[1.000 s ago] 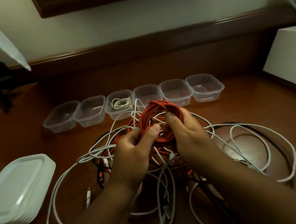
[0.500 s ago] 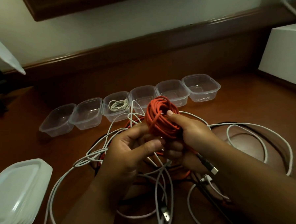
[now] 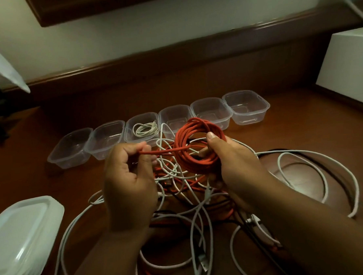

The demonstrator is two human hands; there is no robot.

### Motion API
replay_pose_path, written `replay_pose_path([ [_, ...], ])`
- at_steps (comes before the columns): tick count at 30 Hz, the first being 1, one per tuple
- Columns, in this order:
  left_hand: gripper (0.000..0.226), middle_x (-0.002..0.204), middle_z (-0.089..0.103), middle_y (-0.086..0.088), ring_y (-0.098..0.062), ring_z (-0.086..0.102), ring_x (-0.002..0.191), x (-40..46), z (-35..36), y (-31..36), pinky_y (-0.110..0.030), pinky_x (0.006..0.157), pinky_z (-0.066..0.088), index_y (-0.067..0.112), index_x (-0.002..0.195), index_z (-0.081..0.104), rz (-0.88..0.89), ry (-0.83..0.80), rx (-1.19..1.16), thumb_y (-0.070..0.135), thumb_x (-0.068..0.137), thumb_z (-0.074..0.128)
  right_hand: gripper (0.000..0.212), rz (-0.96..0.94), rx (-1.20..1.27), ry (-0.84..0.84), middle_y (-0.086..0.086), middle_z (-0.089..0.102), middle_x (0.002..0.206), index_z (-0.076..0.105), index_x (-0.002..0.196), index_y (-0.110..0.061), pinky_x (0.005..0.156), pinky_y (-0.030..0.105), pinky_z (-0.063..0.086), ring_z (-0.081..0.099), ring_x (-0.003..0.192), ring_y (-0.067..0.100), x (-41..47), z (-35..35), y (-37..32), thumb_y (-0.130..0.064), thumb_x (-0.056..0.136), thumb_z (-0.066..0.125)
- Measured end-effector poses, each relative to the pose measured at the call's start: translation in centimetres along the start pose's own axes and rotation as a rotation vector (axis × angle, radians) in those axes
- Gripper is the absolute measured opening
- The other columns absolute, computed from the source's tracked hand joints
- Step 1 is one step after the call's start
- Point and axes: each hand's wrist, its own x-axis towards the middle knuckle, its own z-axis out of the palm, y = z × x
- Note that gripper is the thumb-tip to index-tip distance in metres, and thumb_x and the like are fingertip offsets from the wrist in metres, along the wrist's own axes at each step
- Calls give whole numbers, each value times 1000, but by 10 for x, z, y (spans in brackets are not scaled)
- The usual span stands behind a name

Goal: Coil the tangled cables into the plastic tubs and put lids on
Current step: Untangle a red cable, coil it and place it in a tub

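My right hand (image 3: 238, 163) grips the round red rope coil (image 3: 198, 147); my left hand (image 3: 128, 182) fingers pinch its loose end.

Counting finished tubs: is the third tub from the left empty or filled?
Filled, unlidded: a coiled white cable lies inside the third tub.

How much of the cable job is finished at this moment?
Done: one white coil lies in the third tub from the left. In hand: the right hand holds the red coil, the left hand pinches its loose end. Left: the tangle, five empty tubs, and all lids, stacked.
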Motion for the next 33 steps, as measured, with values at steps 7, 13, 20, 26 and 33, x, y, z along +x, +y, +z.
replay_pose_path([
  [7,18,77,72,7,-5,71,79,0,2,16,-14,69,54,23,93,60,-202,27,-181,5,96,56,34,-32,25,20,-1,67,77,63,95,-20,51,23,42,60,57,7,-2,5,4,-45,102,42],
  [13,14,78,74,2,-13,73,74,0,9,19,-22,68,58,17,91,62,-406,15,-336,6,97,56,27,-96,136,20,2,69,82,62,109,-24,50,26,40,53,54,12,-2,2,0,-42,103,42],
  [20,15,71,69,5,-8,66,65,4,7,21,-18,62,54,20,90,62,-421,35,-393,9,98,55,29,-110,69,51,-6,62,65,61,104,-23,46,22,40,52,49,6,1,0,2,-42,104,40],
  [26,10,68,65,5,-5,62,61,5,12,22,-14,56,52,13,91,62,-684,-26,-684,10,97,54,28,-32,276,-4,-2,62,64,62,106,-18,50,27,37,46,49,12,2,2,2,-38,104,42],
  [33,10,77,68,-3,-9,65,63,1,16,22,-16,54,54,12,96,64,-886,-132,-773,9,96,55,27,-32,424,-85,0,63,71,60,108,-18,52,28,31,42,48,11,3,1,3,-37,104,42],
])
